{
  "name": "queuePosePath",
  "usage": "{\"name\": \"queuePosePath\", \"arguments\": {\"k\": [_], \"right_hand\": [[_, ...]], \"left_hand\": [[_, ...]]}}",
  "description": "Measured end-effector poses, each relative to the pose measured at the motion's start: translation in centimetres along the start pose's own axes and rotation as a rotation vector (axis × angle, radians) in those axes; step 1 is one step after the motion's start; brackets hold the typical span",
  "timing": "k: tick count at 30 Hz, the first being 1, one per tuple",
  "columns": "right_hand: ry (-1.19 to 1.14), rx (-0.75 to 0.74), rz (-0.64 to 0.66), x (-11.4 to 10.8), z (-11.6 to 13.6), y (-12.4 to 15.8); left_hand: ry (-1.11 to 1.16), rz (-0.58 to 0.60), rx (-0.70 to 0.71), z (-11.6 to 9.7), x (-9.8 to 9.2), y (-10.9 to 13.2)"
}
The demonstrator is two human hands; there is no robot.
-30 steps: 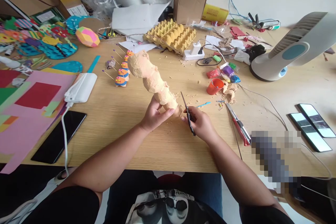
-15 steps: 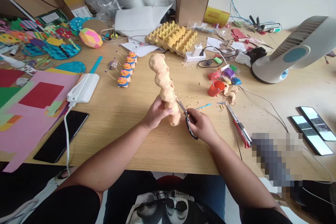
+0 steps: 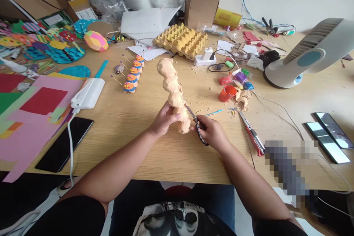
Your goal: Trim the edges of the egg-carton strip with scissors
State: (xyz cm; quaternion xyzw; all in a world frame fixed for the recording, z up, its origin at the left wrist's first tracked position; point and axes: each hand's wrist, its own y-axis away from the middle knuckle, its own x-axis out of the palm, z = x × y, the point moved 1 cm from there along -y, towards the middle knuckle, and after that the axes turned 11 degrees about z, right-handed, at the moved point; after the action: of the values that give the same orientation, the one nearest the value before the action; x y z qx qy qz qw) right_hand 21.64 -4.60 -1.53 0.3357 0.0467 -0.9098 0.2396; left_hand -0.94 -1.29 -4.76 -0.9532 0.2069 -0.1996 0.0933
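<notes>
My left hand (image 3: pixel 163 120) is closed around the lower part of a pale orange, lumpy strip (image 3: pixel 171 83), made of several rounded bumps in a row like a cut piece of egg carton. The strip is held up at a slant above the table. In my right hand (image 3: pixel 211 131) is a pair of scissors (image 3: pixel 200 134) with black handles. Their blades point up and left, with the tips at the strip's right edge, near a dip between two bumps. Small pale scraps lie on the table beside the scissors.
A row of small orange-and-blue figures (image 3: pixel 132 75) stands to the left, near a white power bank (image 3: pixel 90 94). On the right are a red bucket (image 3: pixel 227 93), a utility knife (image 3: pixel 253 136) and a white fan (image 3: pixel 298 55). Yellow egg trays (image 3: pixel 181 38) lie behind.
Almost nothing differs. Both hands, the strip and the scissors keep nearly the same places, with only a slight shift of the whole view.
</notes>
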Motion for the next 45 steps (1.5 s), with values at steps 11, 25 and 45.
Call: {"name": "queuePosePath", "arguments": {"k": [11,25,45], "right_hand": [[0.027,0.006,0.012,-0.14,0.32,0.11],[-0.082,-0.04,0.071,-0.36,0.23,0.17],[-0.009,0.022,0.02,-0.27,0.26,-0.01]], "left_hand": [[0.002,-0.017,0.016,0.24,-0.22,0.13],[-0.01,-0.006,0.016,0.47,-0.42,0.14],[-0.029,-0.018,-0.009,0.51,-0.51,-0.09]]}}
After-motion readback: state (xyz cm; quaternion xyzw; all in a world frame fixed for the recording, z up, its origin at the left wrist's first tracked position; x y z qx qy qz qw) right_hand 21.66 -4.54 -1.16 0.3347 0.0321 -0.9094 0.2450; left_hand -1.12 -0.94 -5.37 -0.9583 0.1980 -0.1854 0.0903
